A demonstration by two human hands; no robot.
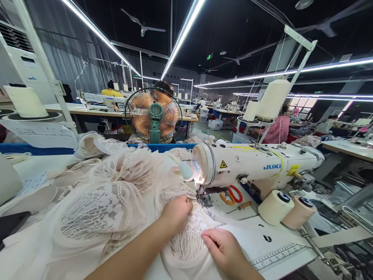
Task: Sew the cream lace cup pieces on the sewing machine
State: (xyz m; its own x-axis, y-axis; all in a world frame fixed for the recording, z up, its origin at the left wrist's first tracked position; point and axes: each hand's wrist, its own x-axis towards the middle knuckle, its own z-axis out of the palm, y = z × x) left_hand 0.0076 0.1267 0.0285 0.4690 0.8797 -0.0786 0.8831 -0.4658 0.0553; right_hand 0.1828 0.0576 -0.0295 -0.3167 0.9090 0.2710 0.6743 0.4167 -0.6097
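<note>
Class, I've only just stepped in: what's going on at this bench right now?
A person sits at a white sewing machine with a pale lace garment spread over the table. The left hand presses the lace flat right beside the needle area, while the right hand pinches the fabric's near edge. Two thread cones lie to the right of the machine, and a fan stands behind it.
</note>
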